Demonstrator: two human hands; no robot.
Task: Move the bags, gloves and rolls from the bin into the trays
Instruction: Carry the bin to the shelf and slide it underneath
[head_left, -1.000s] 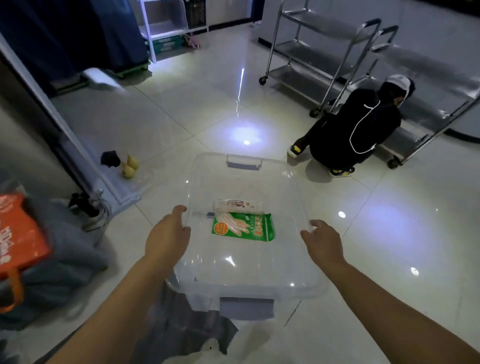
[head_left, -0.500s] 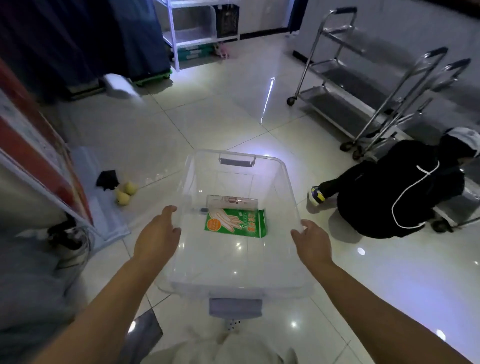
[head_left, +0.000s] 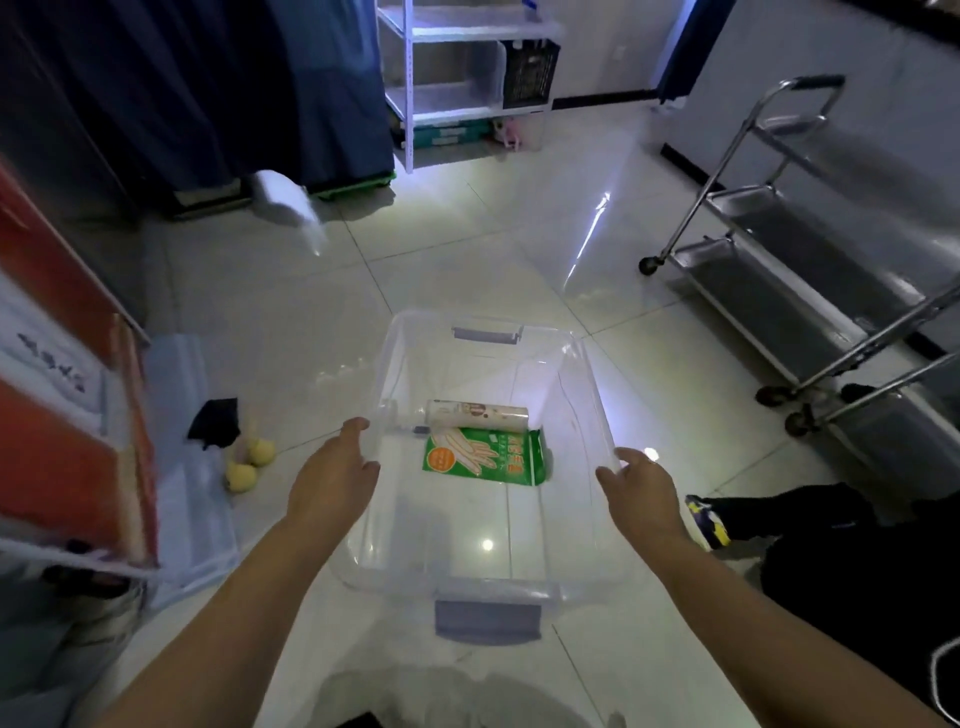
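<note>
I carry a clear plastic bin (head_left: 587, 395) with grey end handles, held above the tiled floor in front of me. My left hand (head_left: 332, 480) grips its left rim and my right hand (head_left: 641, 491) grips its right rim. Inside, toward the far end, lies a green pack of gloves (head_left: 485, 457) flat on the bottom. A white roll (head_left: 478, 414) rests just beyond the pack, touching it. No trays are in sight.
Steel trolleys (head_left: 810, 270) stand at the right. A crouching person in black (head_left: 852, 561) is at the lower right. A red and white box (head_left: 57, 395) stands at the left, with yellow balls (head_left: 249, 462) on the floor beside it. White shelving (head_left: 467, 78) stands at the back.
My view has swung left while both hands keep hold of the bin. The crouching person has slid toward the lower right edge, and the shelving and red box have come further into view.
</note>
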